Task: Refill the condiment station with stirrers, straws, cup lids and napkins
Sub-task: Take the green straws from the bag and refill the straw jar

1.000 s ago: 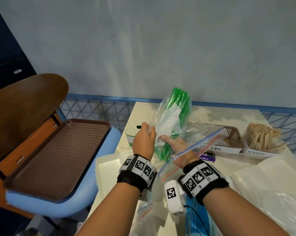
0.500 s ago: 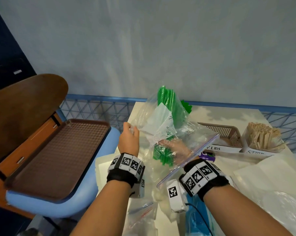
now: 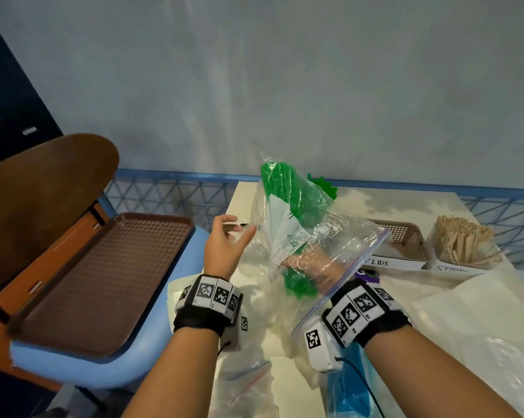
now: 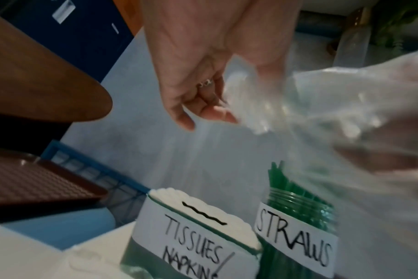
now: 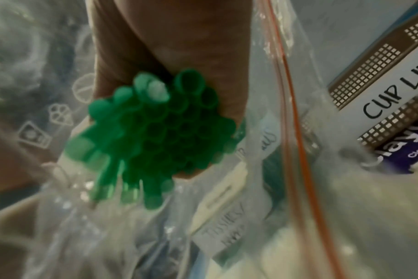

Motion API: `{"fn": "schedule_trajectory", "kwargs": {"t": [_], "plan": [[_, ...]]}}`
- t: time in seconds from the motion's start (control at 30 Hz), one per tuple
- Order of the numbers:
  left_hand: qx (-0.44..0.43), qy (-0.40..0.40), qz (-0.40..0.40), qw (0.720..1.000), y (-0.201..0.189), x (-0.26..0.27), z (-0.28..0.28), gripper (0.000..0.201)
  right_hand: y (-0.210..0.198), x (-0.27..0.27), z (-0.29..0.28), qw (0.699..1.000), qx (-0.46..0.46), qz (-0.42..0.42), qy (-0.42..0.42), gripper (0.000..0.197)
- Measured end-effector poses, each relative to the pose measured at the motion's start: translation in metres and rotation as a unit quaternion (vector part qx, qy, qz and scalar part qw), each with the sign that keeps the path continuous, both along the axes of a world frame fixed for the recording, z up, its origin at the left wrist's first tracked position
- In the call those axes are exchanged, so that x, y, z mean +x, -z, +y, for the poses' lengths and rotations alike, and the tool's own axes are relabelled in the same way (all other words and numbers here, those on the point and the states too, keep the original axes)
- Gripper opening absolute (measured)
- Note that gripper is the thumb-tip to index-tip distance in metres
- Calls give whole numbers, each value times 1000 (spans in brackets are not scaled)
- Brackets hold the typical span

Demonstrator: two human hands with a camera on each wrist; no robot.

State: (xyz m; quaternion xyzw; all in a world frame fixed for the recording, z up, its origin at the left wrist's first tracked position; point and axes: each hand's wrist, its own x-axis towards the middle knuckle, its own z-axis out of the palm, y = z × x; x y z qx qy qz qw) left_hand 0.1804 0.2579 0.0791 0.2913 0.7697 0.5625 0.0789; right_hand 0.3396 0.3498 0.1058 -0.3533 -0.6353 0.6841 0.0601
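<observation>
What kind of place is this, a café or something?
Probably a café self-service corner or a mock-up of one: hand-labelled containers for straws and napkins, a cup lids basket, wooden stirrers, and a serving tray.

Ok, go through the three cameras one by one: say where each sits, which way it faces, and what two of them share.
Head: on the head, facing forward and down at the table; shows both forearms, the left hand and the right hand inside the zip bag.
Left wrist: along the left hand toward the straws jar and napkin holder.
Right wrist: inside the bag, along the right hand gripping the green straws.
Shared: head and right wrist both show the cup lids basket.
</observation>
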Motion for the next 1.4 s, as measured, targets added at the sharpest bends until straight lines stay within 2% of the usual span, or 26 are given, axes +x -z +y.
{"fn": "schedule_trajectory", "kwargs": {"t": [0.03, 0.07, 0.1, 0.13, 0.17, 0.23, 0.27, 0.3, 0.37, 0.4, 0.47, 0.6, 0.7, 0.87, 0.97, 1.03, 1.13, 1.2, 1.3, 1.4], "plan": [[10, 16, -12, 1000, 0, -3, -1, 58, -7, -1, 0, 999, -15, -30, -28, 6], [0, 43, -24, 999, -2, -5, -2, 76, -6, -3, 4, 997, -15, -44, -57, 7], [-27, 78, -38, 996, -4, -8, -2, 87, -11, -5, 1, 994, -19, -69, -79, 11], [-57, 116, -52, 990, -8, -10, -2, 88, -12, -6, 0, 992, 7, -85, -95, 9], [-81, 147, -62, 984, -10, -12, -2, 79, -13, -6, -4, 992, 32, -81, -90, 9], [-69, 164, -56, 982, -11, -16, -3, 42, -6, -5, -5, 995, 73, -17, -68, 32], [-53, 143, -40, 987, -13, -17, -4, 18, -5, -5, -6, 995, 89, 3, -52, 42], [-38, 117, -25, 992, -16, -18, -6, 8, -7, -4, -8, 994, 99, 2, -53, 47], [-18, 41, 2, 999, -19, -24, -10, 25, -7, -6, -5, 992, 86, -11, -95, 47], [-11, 2, 7, 1000, -21, -30, -13, 27, -8, -7, -3, 991, 79, -18, -109, 40], [3, -51, 12, 999, -25, -44, -18, 28, -6, -8, -1, 991, 70, -11, -112, 28], [64, -137, -35, 988, -35, -59, -21, 32, 0, -6, 5, 992, 65, -16, -104, 23], [86, -207, -43, 974, -52, -58, -24, 27, -3, -4, 8, 991, 83, -26, -100, 23], [77, -291, -79, 950, -47, -78, -38, 32, -4, 4, 16, 996, 74, -12, -51, 26], [-46, -247, -85, 964, -39, -80, -43, 26, -7, 6, 21, 997, 75, 10, -10, 24], [-139, -216, -48, 965, -32, -67, -45, 29, -10, 6, 23, 995, 93, 25, 10, 23], [-274, -135, -4, 952, -13, -49, -42, 32, -17, 7, 28, 990, 117, 54, 54, 25], [-307, -115, -9, 945, -1, -40, -44, 33, -19, 12, 37, 986, 118, 65, 97, 26], [-364, -89, 16, 927, 15, -28, -48, 31, -21, 19, 51, 976, 104, 88, 173, 38], [-390, -28, -3, 920, 28, -14, -46, 38, -26, 22, 55, 966, 92, 126, 205, 38]]}}
